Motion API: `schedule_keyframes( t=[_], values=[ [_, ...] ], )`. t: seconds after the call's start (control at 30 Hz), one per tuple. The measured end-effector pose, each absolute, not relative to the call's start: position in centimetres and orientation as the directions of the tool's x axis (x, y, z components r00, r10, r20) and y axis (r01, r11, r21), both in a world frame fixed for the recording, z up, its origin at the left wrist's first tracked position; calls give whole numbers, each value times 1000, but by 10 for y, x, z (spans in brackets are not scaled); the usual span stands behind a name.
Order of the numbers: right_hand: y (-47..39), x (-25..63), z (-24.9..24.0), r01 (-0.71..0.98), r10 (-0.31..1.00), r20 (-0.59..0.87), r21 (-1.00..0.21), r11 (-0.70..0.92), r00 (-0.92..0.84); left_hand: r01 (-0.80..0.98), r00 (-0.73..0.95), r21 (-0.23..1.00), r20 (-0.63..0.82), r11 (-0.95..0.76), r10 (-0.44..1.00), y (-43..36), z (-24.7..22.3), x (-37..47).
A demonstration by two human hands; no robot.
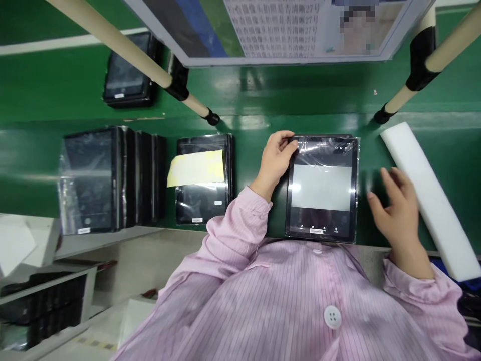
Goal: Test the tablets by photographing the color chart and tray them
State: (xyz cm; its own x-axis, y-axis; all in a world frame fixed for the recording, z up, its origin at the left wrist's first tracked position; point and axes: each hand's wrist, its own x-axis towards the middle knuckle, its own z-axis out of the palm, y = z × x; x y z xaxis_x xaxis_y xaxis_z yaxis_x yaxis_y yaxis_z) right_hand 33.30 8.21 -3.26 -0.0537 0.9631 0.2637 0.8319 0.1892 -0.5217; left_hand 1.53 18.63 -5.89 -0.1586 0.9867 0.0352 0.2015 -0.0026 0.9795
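In front of me a tablet (321,220) in clear plastic film lies on the green bench, its screen lit with a pale rectangle in the middle. My left hand (275,161) grips its upper left corner, the thumb on the front face and the fingers curled at the edge. To the right of the tablet, my right hand (399,213) hovers apart from it, holding nothing, fingers spread. Beyond that hand a long white foam strip (432,200) lies slanted. Left of my left hand is a stack of dark tablets (195,205) with a yellow-edged paper slip (197,169) on top.
Several film-wrapped tablets (90,180) stand stacked at the left, with another stack (128,70) farther back. A printed sign (278,30) hangs over the bench between beige poles (112,42). Below left is a shelf (48,296) holding dark items.
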Motion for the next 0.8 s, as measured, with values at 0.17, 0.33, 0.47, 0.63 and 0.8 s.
schedule_keyframes(
  t=[0.17, 0.33, 0.47, 0.63, 0.8],
  values=[
    [72, 286, -32, 552, 996, -5, -833, 44, -87, 77, -225, 986, -126, 147, 966, 137, -53, 20],
    [64, 273, -34, 458, 998, -63, -887, -58, 6, -12, -176, 986, -168, 169, 970, 106, -41, 35],
    [55, 269, -24, 455, 997, 80, -888, 68, 6, -100, -174, 994, -54, 37, 983, 102, -25, 38],
    [54, 261, -20, 344, 971, 240, -911, 227, -6, -348, -77, 933, 65, -88, 995, 104, -8, 32],
    [79, 273, -23, 380, 955, 276, -877, 295, -105, -525, 6, 844, -130, 114, 991, 125, -14, 26]
  ],
)
